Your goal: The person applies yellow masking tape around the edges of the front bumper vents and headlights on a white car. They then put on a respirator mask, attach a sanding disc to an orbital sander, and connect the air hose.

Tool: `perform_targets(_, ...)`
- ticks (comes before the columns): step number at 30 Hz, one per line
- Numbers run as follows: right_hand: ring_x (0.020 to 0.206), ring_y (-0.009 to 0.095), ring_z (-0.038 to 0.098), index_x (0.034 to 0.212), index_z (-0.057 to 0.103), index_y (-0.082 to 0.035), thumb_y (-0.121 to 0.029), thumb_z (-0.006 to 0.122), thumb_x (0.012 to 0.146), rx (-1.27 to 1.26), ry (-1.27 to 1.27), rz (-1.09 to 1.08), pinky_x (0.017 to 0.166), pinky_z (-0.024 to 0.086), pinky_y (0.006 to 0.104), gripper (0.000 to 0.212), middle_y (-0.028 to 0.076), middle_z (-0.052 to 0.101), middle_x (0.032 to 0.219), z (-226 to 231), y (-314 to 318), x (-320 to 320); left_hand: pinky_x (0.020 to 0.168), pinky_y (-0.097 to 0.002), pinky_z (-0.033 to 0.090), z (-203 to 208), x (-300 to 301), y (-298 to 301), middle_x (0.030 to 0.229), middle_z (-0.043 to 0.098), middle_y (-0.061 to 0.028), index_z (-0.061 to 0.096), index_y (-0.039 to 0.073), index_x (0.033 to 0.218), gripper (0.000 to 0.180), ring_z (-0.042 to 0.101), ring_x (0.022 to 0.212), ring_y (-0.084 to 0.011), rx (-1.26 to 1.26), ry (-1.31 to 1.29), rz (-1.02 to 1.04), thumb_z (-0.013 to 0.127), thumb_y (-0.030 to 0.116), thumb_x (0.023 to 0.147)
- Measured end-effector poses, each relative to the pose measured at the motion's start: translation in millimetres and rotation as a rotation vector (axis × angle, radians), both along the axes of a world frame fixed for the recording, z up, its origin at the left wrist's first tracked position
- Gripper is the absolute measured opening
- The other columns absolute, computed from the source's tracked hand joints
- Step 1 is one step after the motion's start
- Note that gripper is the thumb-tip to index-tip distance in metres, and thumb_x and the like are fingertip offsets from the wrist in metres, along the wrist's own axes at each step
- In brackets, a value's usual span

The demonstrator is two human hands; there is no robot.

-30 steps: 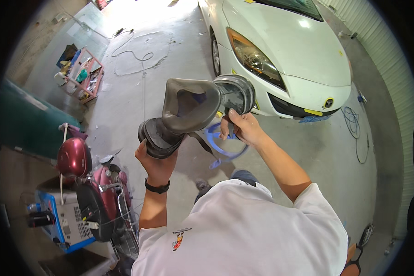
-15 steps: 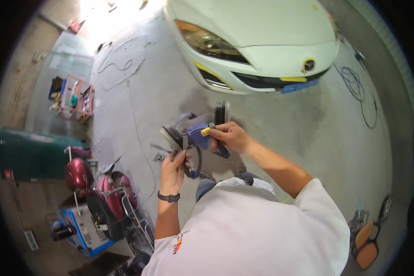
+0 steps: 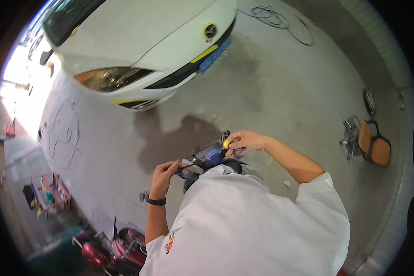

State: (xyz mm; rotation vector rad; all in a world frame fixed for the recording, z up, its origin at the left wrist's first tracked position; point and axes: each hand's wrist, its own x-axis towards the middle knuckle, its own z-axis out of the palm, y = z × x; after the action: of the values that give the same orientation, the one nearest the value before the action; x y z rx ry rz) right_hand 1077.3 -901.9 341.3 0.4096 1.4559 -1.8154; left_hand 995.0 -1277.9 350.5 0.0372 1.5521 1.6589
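Observation:
A respirator mask [image 3: 213, 157] with a blue-purple body and dark round filters hangs between my hands, low in front of my waist. My left hand [image 3: 162, 179] is closed at its left side, pinching what looks like a strap. On the other side my right hand [image 3: 247, 140] grips the mask's right edge. A small yellow piece [image 3: 226, 144] shows at the right fingertips; its kind is unclear. Part of the mask is hidden behind my fingers and against my dark clothing.
Ahead stands a white car [image 3: 138, 46] with yellow masking tape on its front. A blue hose [image 3: 269, 18] lies coiled beyond it. To the right are an orange-brown chair [image 3: 379, 147] and a wheel cover [image 3: 369, 102]. A red scooter [image 3: 124, 248] and a pink cart [image 3: 50, 193] stand left.
The respirator has come down and closer to my body, with both hands on it. My view has turned to the right, so the car now appears further left.

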Motion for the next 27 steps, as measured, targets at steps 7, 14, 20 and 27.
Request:
perform_targets(7,0.111,0.031,0.073,0.127,0.066,0.007,-0.032,0.051,0.110,-0.753,0.037,-0.536,0.096,0.056,0.0404,0.045,0.027,0.071,0.123,84,-1,26,0.084,-0.0350,0.054,35,-60,67,0.096,0.075,-0.0158,0.072,-0.008,0.104,0.033,0.071,0.086,-0.0229,0.271,0.249,-0.296,0.060,0.023,0.105)
perform_targets(14,0.081,0.019,0.066,0.111,0.071,0.004,-0.040,0.061,0.104,0.163,0.458,-0.646,0.075,0.052,0.0346,0.045,0.011,0.072,0.088,131,-3,39,0.079,-0.0305,0.052,96,-118,79,0.089,0.076,-0.0107,0.074,-0.006,0.105,0.017,0.070,0.083,-0.0203,0.483,0.318,-0.239,0.071,0.007,0.094)
perform_targets(20,0.076,0.021,0.061,0.089,0.072,-0.002,-0.020,0.070,0.097,0.486,1.109,-0.204,0.067,0.048,0.0319,0.019,0.012,0.067,0.093,229,42,57,0.068,-0.0423,0.049,193,-173,110,0.068,0.059,-0.0072,0.077,0.002,0.078,0.030,0.057,0.071,-0.0278,0.832,0.818,-0.573,0.075,0.030,0.088)
perform_targets(27,0.074,0.021,0.061,0.101,0.069,-0.010,-0.038,0.074,0.091,0.081,1.604,0.638,0.081,0.052,0.0467,0.031,0.004,0.060,0.081,327,129,25,0.097,-0.0393,0.058,312,-161,221,0.092,0.072,-0.0098,0.076,0.001,0.102,0.038,0.071,0.087,-0.0234,1.315,0.888,-1.274,0.057,0.034,0.106)
